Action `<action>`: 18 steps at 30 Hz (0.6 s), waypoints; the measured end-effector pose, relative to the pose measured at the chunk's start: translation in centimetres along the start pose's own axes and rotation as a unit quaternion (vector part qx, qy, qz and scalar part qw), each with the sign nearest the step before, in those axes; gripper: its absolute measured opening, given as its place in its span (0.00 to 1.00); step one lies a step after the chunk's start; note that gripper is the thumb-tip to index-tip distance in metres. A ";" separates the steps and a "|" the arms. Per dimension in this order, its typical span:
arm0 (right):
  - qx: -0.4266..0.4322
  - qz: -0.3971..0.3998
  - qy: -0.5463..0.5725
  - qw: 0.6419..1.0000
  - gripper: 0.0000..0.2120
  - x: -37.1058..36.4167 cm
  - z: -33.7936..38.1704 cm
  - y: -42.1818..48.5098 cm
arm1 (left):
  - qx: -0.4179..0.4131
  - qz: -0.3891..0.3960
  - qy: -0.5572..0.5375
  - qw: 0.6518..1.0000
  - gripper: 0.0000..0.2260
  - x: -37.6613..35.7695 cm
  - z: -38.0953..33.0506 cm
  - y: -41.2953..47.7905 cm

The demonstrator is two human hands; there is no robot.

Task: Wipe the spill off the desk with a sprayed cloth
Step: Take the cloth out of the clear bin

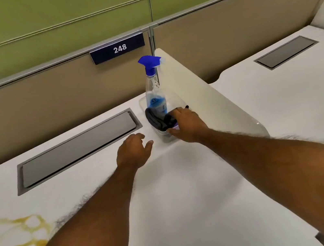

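Your right hand [185, 125] reaches to about one o'clock from the middle of the desk [190, 193]. Its fingers curl over the right end of the dark cloth [156, 119], and the thumb is drawn in at the near side. This is a narrow grip that holds the cloth.

The cloth lies bunched in a clear container [142, 104] at the back of the desk, draped against the foot of the spray bottle [154, 94]. The bottle stands upright in the same container, with its blue trigger head at twelve o'clock from your hand. The container sits just beside the white divider panel [193, 87], which runs off toward four o'clock.

Your left hand [132, 151] is at about eight o'clock from the container, near it but apart. It is palm down over the desk, with loose, slightly spread fingers that hold nothing. You cannot tell from here whether it touches the surface.

The yellow spill [15, 235] spreads in streaks and loops at the desk's near left, at about eight o'clock from your left hand and well apart from the cloth.

A grey hatch [77, 149] is set flush in the desk at ten o'clock from your left hand. Above it, on the back partition, is a dark plate reading 248 [119, 48].
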State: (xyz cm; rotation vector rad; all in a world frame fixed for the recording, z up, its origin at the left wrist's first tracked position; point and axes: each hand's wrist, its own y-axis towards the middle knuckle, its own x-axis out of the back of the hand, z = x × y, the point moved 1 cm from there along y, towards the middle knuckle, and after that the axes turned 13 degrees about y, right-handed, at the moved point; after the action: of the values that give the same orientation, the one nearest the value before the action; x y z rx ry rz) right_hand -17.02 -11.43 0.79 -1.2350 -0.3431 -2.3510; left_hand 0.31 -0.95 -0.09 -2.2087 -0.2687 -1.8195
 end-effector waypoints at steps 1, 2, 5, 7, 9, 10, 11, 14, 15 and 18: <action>-0.005 0.004 0.012 1.000 0.30 -0.1 -0.2 0.8 | 0.015 0.006 -0.028 0.999 0.23 0.0 -0.6 0.9; -0.011 0.011 0.020 1.000 0.31 0.1 -0.1 1.3 | 0.031 0.010 -0.056 0.998 0.23 0.1 -1.1 1.6; -0.019 0.029 0.039 0.999 0.32 -0.2 -0.2 2.9 | 0.074 0.003 -0.122 0.990 0.24 0.5 -2.6 3.6; -0.018 0.039 0.050 0.998 0.28 -0.6 -0.4 3.5 | 0.096 -0.001 -0.161 0.982 0.23 0.4 -3.2 4.5; -0.013 0.052 0.060 0.997 0.20 -0.9 -0.7 3.8 | 0.107 -0.015 -0.184 0.977 0.22 0.2 -3.6 5.0; -0.012 0.055 0.071 0.996 0.17 -1.1 -0.7 3.9 | 0.112 -0.019 -0.192 0.975 0.22 0.1 -3.8 5.2; -0.011 0.056 0.086 0.995 0.15 -1.3 -0.8 4.1 | 0.118 -0.022 -0.196 0.973 0.22 -0.2 -3.9 5.4; -0.013 0.050 0.110 0.993 0.10 -1.8 -0.8 4.1 | 0.143 -0.023 -0.209 0.967 0.18 -0.7 -4.3 5.8; -0.014 0.042 0.113 0.993 0.09 -1.8 -0.7 4.2 | 0.148 -0.024 -0.218 0.964 0.15 -0.7 -4.4 5.9; -0.010 0.023 0.126 0.992 0.10 -1.1 -0.2 4.3 | 0.139 -0.029 -0.244 0.959 0.08 -0.3 -4.6 6.2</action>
State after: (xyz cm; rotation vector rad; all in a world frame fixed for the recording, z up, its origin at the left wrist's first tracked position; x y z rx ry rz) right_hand -14.48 -14.89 -0.23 -0.9296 -0.2058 -2.4379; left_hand -2.16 -8.32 -0.14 -2.4211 -0.6472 -1.1413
